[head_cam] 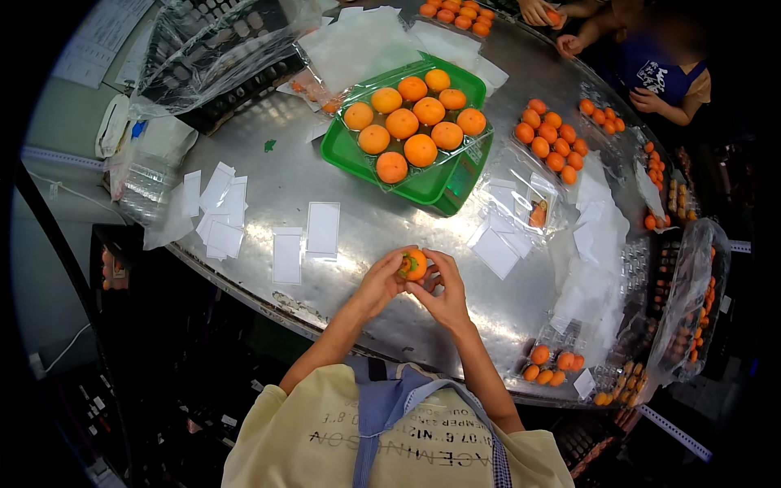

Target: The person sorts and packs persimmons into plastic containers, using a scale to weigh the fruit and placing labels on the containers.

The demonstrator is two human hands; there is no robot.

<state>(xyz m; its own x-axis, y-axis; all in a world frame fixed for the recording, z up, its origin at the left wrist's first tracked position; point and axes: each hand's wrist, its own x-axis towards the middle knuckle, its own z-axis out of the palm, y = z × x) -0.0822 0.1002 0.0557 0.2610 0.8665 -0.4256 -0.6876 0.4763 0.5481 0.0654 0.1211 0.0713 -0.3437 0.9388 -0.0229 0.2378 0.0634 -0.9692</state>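
Between both hands, above the near part of the metal table (341, 287), is an orange persimmon (417, 266) with its green calyx turned to the left. My left hand (383, 282) grips its left side, and my right hand (444, 287) has fingertips on its right side. Beyond them a clear plastic tray (390, 137) of persimmons (402, 124) rests, tilted, on a green tray (427, 194). That green tray sits on a green scale (462, 183) whose display is partly covered. White cards (323, 229) lie to the left of my hands.
More cards (495, 251) and white sheets (589, 268) lie at right. Filled clear trays (552, 141) stand at the right and far side. A plastic-wrapped stack of black trays (213, 55) is at far left. Several people's hands (568, 45) are across the table.
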